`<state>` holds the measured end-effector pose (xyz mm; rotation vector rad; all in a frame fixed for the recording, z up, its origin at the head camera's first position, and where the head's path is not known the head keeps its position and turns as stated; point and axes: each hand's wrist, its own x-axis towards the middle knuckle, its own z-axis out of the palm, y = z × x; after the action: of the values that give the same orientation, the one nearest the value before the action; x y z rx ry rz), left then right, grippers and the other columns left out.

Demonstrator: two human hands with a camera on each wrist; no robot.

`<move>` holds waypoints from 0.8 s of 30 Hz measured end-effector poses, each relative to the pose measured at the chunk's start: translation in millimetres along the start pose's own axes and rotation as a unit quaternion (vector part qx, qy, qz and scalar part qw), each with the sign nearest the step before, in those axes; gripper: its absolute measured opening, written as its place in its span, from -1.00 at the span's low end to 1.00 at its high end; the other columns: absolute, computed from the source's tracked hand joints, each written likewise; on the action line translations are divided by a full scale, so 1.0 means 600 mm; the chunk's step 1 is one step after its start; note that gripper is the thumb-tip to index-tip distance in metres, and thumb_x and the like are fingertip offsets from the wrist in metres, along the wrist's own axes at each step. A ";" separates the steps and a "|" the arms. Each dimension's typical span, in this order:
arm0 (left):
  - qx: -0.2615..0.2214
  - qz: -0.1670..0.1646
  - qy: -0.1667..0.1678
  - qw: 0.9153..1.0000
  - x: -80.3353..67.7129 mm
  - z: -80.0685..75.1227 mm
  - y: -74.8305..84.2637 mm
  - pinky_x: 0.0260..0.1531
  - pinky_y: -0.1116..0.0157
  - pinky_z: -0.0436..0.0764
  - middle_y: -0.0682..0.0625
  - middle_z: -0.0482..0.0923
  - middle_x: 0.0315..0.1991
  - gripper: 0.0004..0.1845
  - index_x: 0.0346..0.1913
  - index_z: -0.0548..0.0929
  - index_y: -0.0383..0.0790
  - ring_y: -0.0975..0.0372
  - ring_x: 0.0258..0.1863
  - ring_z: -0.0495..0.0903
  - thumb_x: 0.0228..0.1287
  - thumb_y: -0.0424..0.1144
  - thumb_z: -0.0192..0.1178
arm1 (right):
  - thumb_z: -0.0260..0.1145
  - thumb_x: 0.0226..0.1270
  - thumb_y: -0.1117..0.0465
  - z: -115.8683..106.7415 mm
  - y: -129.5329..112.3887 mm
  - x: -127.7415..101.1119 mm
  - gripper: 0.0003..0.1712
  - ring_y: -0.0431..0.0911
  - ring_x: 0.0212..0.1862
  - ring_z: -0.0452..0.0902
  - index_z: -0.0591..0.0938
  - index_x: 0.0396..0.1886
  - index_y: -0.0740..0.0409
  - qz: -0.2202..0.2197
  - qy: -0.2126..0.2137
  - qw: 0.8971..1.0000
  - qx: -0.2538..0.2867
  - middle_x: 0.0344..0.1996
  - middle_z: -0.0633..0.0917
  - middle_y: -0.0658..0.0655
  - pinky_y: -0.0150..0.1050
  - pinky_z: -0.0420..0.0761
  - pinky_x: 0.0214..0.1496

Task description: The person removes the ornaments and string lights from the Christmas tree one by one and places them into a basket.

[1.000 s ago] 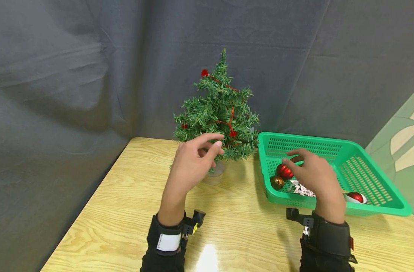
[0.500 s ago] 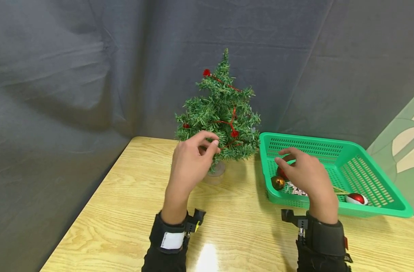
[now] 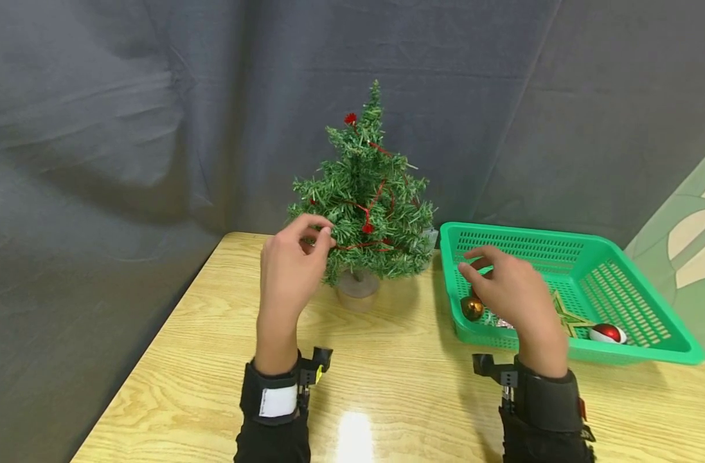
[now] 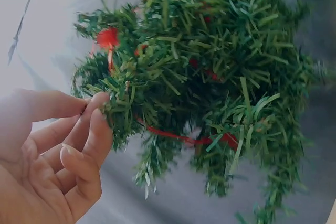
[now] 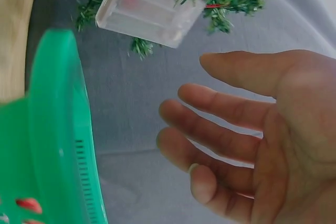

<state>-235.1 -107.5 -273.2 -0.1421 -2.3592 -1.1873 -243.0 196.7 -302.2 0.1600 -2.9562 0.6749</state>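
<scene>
A small green Christmas tree [image 3: 358,173] stands in a round base [image 3: 358,292] on the table. My left hand [image 3: 288,270] is at its lower left side, thumb and index finger pinching a branch tip [image 4: 113,111]. A thin red string [image 4: 173,134] with red tufts winds through the branches and runs close to those fingers. My right hand [image 3: 511,292] hovers over the green basket [image 3: 618,355], fingers loosely curved and holding nothing. In the right wrist view, a clear box [image 5: 152,11] sits against the tree's branches.
Inside the basket are a gold ball [image 3: 472,308], a red and white ball [image 3: 608,333] and a gold star [image 3: 578,321]; my right hand covers part of its contents. A grey cloth [image 3: 462,116] hangs behind the wooden table [image 3: 421,386].
My left hand has moved left, and the tree has turned and shifted left with it. The right hand has drifted slightly left over the basket, uncovering the star.
</scene>
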 end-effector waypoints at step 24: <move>-0.021 -0.005 0.024 0.999 0.015 -0.013 -0.026 -0.28 0.19 0.54 -0.04 0.78 -0.26 -0.83 -0.03 0.73 -0.08 0.10 -0.34 0.67 0.40 -0.21 0.24 | 0.16 0.43 0.03 0.083 -0.053 0.043 -0.41 0.11 -0.07 0.69 0.30 0.31 0.25 0.009 -0.067 0.989 0.129 0.07 0.65 0.33 -0.11 0.64 -0.23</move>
<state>-244.4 -124.5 -276.6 -0.1153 -2.2972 -1.2304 -268.6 144.4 -330.1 0.2081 -2.9846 1.0904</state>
